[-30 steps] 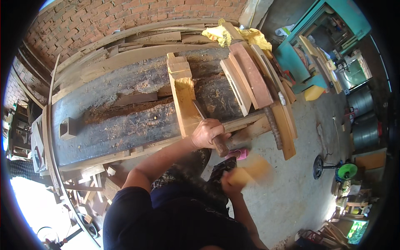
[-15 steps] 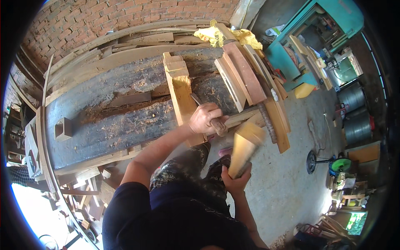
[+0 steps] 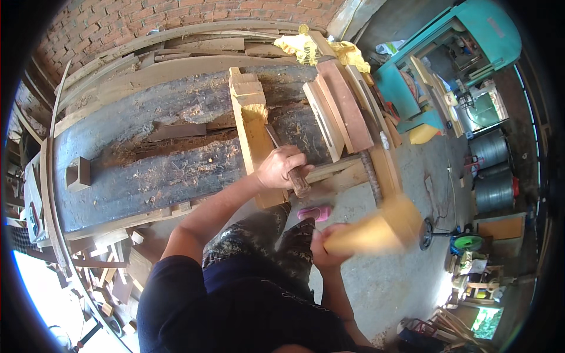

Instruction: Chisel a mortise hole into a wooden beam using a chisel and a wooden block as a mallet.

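My left hand (image 3: 279, 167) is closed round the wooden handle of a chisel (image 3: 299, 183), whose blade slants up toward a pale yellow board (image 3: 253, 132). The board lies across the dark workbench (image 3: 123, 185), and a rough hollow is cut into its upper part. In my right hand (image 3: 326, 247) is a wooden mallet (image 3: 376, 228), gripped by its narrow end and smeared by motion. The mallet is out to the right, apart from the chisel.
Several planks and a reddish-brown block (image 3: 346, 109) are stacked right of the board. A small hollow wooden block (image 3: 78, 175) sits at the bench's left end. Beyond stands a teal machine (image 3: 494, 35); a fan (image 3: 468, 242) is on the floor at right. Offcuts (image 3: 126, 276) lie below the bench.
My right hand has swung the mallet rightward and down, away from the chisel. My left hand keeps hold of the chisel, its blade end at nearly the same place by the board.
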Available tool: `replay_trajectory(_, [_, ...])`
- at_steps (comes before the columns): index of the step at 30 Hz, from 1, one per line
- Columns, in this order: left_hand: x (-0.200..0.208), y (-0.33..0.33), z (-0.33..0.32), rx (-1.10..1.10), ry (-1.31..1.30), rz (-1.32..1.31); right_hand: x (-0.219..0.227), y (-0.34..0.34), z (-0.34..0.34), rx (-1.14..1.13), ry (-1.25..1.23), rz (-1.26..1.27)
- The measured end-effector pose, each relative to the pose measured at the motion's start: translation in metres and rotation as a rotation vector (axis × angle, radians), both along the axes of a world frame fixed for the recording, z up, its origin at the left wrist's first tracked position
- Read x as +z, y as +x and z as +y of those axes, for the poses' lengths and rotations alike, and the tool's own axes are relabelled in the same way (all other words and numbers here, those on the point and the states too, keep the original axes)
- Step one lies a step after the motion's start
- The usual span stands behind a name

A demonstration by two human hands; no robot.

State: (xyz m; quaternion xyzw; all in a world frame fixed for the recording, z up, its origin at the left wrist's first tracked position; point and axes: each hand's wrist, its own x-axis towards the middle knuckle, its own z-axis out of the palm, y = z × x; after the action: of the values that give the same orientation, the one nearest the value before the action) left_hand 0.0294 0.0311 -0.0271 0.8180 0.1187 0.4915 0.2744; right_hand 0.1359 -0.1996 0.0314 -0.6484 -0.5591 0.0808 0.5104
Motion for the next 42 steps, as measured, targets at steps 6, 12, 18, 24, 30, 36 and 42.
replay_trajectory(6, [0.001, 0.014, -0.003, -0.048, 0.067, 0.001, -0.036, 0.009, 0.012, -0.022, -0.247, 0.114])
replay_trajectory(12, [0.007, 0.014, -0.012, 0.0, 0.077, 0.12, -0.014, 0.013, 0.003, 0.024, 0.203, 0.051])
replay_trajectory(18, [0.003, 0.01, -0.009, -0.025, 0.179, 0.158, -0.038, 0.017, 0.008, -0.152, -0.245, 0.232])
replay_trajectory(24, [0.004, 0.011, -0.01, 0.025, 0.152, 0.206, -0.049, 0.039, -0.011, -0.017, 0.183, -0.039])
replay_trajectory(30, [0.0, 0.009, -0.005, 0.06, 0.189, 0.182, -0.025, 0.017, 0.017, -0.143, -0.121, 0.27])
replay_trajectory(36, [0.006, 0.006, -0.006, 0.051, 0.097, 0.183, -0.054, 0.035, 0.012, 0.062, -0.047, -0.25])
replay_trajectory(42, [0.042, 0.008, 0.014, 0.053, -0.038, 0.011, -0.043, 0.046, 0.021, -0.161, -0.225, 0.374])
